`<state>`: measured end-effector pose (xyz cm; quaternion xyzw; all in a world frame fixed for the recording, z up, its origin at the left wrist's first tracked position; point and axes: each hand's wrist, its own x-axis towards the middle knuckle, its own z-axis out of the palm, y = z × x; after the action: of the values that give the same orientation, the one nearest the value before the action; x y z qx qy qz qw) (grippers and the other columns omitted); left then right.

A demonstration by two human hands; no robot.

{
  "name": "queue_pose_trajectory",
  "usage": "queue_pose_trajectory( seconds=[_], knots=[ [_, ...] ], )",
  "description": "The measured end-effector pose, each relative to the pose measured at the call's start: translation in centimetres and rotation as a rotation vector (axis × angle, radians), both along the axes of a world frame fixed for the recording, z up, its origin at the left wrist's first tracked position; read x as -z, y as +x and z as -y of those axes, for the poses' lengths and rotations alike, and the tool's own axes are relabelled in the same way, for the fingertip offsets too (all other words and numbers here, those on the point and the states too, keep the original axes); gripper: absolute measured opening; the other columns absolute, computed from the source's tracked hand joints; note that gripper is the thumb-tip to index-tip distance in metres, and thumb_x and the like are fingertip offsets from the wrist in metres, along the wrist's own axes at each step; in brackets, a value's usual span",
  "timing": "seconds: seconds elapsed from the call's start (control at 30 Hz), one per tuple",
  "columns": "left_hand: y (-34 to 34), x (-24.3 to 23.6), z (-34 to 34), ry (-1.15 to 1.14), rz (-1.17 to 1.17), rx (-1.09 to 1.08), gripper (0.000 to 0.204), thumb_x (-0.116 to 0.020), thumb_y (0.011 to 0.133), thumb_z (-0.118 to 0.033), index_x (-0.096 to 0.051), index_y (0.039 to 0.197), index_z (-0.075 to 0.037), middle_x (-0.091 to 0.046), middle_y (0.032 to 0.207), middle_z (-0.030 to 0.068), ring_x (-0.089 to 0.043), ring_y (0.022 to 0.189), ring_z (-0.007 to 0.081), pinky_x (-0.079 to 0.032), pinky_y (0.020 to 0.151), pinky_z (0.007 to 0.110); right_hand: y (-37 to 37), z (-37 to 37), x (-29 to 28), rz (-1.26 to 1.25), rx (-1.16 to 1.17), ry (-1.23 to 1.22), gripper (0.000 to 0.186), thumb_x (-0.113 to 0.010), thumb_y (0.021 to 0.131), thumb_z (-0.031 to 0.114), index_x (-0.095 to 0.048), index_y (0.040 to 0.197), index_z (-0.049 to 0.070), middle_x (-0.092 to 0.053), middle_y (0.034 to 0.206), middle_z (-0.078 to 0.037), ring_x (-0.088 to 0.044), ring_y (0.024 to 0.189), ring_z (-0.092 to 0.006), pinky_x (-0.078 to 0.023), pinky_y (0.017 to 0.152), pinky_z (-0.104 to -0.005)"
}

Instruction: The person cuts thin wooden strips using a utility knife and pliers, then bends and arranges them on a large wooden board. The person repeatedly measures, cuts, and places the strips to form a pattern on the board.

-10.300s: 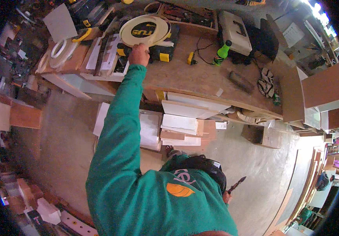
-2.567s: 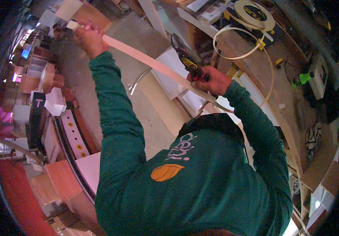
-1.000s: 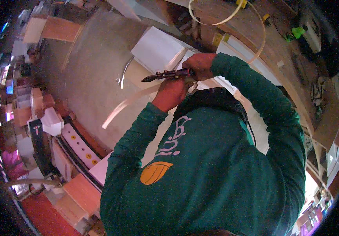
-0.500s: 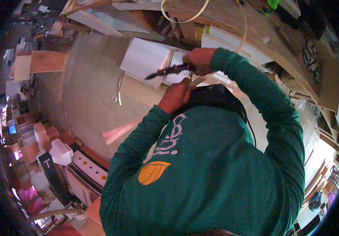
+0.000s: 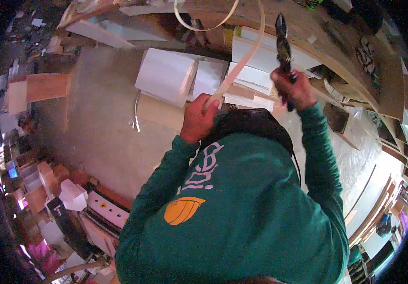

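Observation:
My left hand [image 5: 199, 119] is closed round a pale, thin flexible strip [image 5: 236, 67], thumb lying on it, just above my dark waist area. The strip runs up from my fingers to the bench [image 5: 303, 21], where part of it forms a loop [image 5: 234, 12]. To the right, my right hand [image 5: 294, 89] grips a dark hand tool [image 5: 283, 42] that looks like snips or pliers, raised with its jaws pointing up, apart from the strip. White boards [image 5: 163, 75] lie in a low stack beyond my left hand, in front of the bench.
Wooden panels [image 5: 48, 87] lie at the left, with clutter and boxes behind. A long perforated white rail [image 5: 107, 208] is at the lower left. Leaning sheets and boards [image 5: 369, 199] line the far right. A dark crumpled cloth [image 5: 364, 52] sits on the bench's right part.
My right hand and the tool have moved away from my left hand to the right, the tool swinging upright. My left hand has shifted slightly left, still holding the strip, which now rises toward the bench.

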<state>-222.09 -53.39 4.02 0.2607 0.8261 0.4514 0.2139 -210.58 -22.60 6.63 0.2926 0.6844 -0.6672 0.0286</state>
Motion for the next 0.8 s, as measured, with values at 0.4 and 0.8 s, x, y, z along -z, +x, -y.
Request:
queue_pose_trajectory(
  seconds=[0.4, 0.8],
  knots=[
    [2.5, -4.1, -4.6, 0.107, -0.061, -0.011, 0.021, -0.066, 0.105, -0.022, -0.066, 0.101, -0.001, -0.062, 0.075, 0.0105, -0.054, 0.065, 0.0159, -0.045, 0.060, 0.035, -1.9, 6.0, 1.3, -0.166, -0.094, -0.185, 0.042, -0.083, 0.092, 0.045, -0.069, 0.087, 0.005, -0.065, 0.072, 0.000, -0.058, 0.060, -0.0105, -0.047, 0.053, -0.0311],
    [3.0, 1.6, -4.0, -0.079, 0.442, 0.056, 0.027, -0.055, 0.111, -0.031, -0.063, 0.101, -0.006, -0.054, 0.073, -0.0012, -0.050, 0.066, 0.0101, -0.043, 0.057, 0.031, -0.5, 8.2, 8.9, -0.126, 0.038, -0.436, 0.026, -0.076, 0.094, 0.029, -0.069, 0.085, 0.006, -0.066, 0.069, -0.003, -0.062, 0.060, -0.0132, -0.051, 0.055, -0.0331]
  ],
)
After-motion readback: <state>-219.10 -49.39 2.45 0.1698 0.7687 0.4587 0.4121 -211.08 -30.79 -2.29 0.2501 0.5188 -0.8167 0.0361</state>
